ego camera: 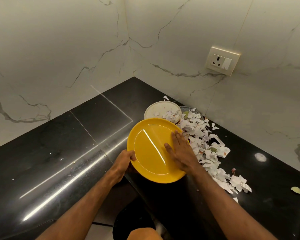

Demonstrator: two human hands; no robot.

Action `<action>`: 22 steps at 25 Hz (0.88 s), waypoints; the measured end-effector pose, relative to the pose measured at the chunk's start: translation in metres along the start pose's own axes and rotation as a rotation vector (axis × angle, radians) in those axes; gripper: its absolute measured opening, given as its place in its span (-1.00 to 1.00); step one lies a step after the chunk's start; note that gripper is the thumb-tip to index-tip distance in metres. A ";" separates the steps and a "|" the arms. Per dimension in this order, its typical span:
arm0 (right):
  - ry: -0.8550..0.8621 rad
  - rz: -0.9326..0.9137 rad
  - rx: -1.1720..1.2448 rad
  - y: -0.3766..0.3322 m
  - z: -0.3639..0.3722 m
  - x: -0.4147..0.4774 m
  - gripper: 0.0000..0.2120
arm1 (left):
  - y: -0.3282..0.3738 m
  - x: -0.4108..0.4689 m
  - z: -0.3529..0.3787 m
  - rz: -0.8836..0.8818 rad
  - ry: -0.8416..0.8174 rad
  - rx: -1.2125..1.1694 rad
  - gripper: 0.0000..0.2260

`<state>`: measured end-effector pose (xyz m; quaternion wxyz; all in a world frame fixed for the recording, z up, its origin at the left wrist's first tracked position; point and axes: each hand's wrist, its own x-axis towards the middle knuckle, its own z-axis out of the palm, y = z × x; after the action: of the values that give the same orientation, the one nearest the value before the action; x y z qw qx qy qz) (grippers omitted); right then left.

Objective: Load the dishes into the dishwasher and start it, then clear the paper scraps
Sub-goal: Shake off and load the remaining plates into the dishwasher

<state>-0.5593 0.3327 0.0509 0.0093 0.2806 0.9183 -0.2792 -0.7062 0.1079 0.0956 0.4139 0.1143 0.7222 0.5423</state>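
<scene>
A yellow plate (151, 149) is held tilted above the corner of the black counter (59, 144). My left hand (124, 161) grips its left rim. My right hand (181, 149) lies flat on the plate's right side, fingers spread across its face. Behind it a white plate (157, 109) rests on the counter with paper scraps on its right half. A grey dish (196, 112) shows partly under scraps beside it. Torn white paper scraps (210, 149) lie in a long heap to the right of the plates.
Marble walls meet in a corner behind the counter, with a socket and switch (222, 60) on the right wall. A dark round bin (133, 220) stands on the floor below the counter edge. A leaf (296, 190) and more scraps lie at the far right.
</scene>
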 end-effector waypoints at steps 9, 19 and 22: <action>0.072 -0.026 0.362 0.004 0.003 -0.042 -0.33 | 0.012 -0.006 0.015 0.075 0.140 0.058 -0.88; 0.186 0.143 0.056 0.030 0.025 -0.053 -0.23 | 0.014 -0.014 0.017 0.129 0.163 0.138 -0.81; 0.162 0.029 0.082 0.026 0.022 -0.058 -0.30 | 0.014 -0.014 0.020 0.136 0.145 0.142 -0.82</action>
<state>-0.5003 0.3097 0.0289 -0.0721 0.3158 0.8997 -0.2927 -0.6870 0.1186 0.1130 0.3137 0.1523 0.7773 0.5236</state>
